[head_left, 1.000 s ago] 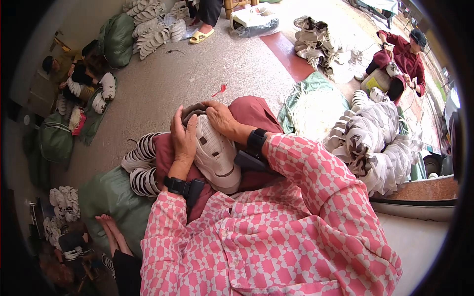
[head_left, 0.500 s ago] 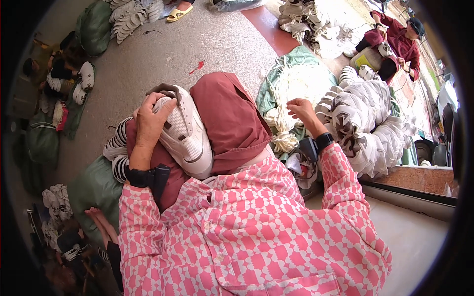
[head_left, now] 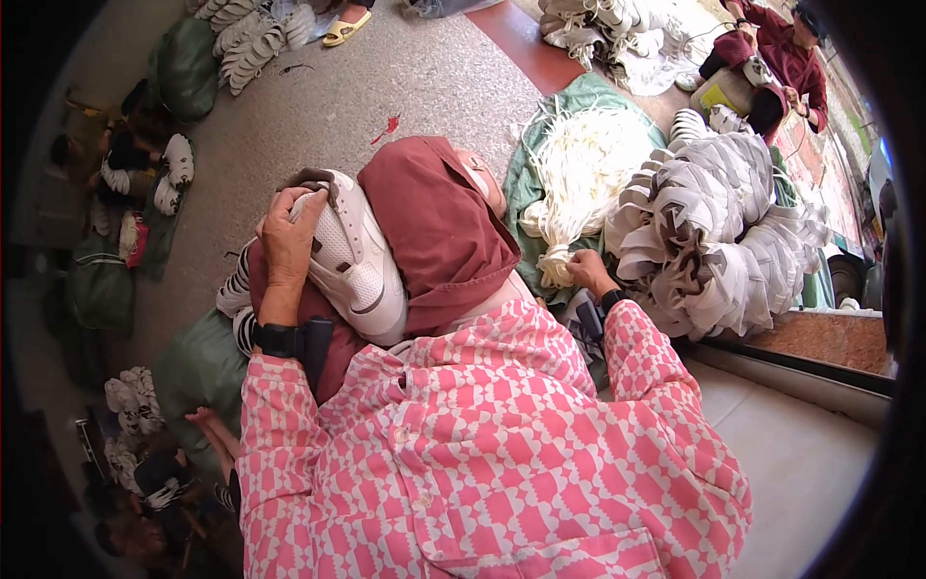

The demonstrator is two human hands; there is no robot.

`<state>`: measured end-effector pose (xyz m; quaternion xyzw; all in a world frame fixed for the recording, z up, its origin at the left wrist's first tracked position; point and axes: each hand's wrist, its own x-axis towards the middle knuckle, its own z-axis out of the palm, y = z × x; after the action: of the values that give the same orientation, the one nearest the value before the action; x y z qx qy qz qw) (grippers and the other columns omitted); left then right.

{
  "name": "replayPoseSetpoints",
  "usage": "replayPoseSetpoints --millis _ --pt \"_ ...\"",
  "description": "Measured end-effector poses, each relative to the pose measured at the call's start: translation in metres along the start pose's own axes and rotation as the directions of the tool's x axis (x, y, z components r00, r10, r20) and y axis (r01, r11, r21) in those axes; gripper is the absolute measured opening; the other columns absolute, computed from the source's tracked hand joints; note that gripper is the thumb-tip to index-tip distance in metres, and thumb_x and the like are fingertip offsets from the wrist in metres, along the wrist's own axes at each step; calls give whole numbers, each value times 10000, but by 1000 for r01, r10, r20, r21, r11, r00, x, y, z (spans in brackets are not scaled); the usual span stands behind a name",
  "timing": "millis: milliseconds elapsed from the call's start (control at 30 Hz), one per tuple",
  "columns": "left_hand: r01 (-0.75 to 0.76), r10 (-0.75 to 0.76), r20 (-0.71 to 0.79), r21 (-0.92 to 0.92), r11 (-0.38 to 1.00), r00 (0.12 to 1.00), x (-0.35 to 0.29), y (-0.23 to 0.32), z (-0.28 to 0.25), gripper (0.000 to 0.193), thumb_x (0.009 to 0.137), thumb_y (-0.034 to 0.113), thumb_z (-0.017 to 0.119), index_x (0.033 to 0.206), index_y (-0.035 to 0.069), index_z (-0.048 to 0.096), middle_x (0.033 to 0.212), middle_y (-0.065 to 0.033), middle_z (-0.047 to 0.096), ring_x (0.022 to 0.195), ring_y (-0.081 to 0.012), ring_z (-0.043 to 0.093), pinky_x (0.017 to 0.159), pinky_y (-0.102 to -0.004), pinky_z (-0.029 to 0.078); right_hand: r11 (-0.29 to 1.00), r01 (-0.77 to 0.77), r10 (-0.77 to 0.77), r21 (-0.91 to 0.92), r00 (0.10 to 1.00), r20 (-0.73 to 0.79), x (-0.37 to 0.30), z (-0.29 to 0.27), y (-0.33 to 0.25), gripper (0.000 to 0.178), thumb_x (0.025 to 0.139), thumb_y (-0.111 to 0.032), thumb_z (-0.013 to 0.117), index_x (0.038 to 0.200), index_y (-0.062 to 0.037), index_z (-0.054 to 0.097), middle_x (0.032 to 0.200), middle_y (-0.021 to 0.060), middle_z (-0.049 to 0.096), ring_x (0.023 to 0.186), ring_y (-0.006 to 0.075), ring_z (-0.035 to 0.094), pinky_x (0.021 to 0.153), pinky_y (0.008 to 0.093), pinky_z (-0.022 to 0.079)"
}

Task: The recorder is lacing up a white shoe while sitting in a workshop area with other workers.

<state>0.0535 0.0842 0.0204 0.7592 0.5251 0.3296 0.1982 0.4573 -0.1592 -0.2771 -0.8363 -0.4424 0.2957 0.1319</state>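
A white shoe upper (head_left: 363, 280) with a perforated panel and grey lining lies on my lap, against my raised thigh in dark red trousers. My left hand (head_left: 289, 236) is closed round its far end, thumb on top. To the right, a long bundle of cream-white shoelaces (head_left: 577, 164) is spread over a green sack (head_left: 521, 159), gathered into a knot at its near end. My right hand (head_left: 591, 271) is at that knot, fingers pinched together on the laces. The fingertips are partly hidden.
Stacked white-grey shoe uppers (head_left: 709, 227) stand right of the laces. Striped uppers (head_left: 234, 294) and a green sack (head_left: 198, 372) lie at my left. A person in dark red (head_left: 786, 63) sits at the far right. More people and shoe piles are in the dim left side.
My right hand has moved down and slightly left, from open above the laces to pinching at their knot. My left hand keeps its hold on the shoe upper. The view has shifted slightly.
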Motion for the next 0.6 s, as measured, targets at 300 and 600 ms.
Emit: replayPoseSetpoints --millis 300,600 --pt "-40 39 -66 -10 999 997 -3 -7 -3 293 831 310 734 934 40 685 928 -95 677 874 -255 652 809 -357 486 139 -154 25 978 988 152 47 -94 -48 163 873 -89 654 1011 -14 609 859 61 647 724 163 661 616 275 552" --pt "-125 128 -69 41 991 989 -1 -1 3 282 856 266 715 945 2 670 921 -114 675 867 -240 641 802 -340 480 990 -55 83 133 972 -218 39 -27 7 94 754 -49 637 703 -20 711 656 115 659 600 189 675 481 324 524"
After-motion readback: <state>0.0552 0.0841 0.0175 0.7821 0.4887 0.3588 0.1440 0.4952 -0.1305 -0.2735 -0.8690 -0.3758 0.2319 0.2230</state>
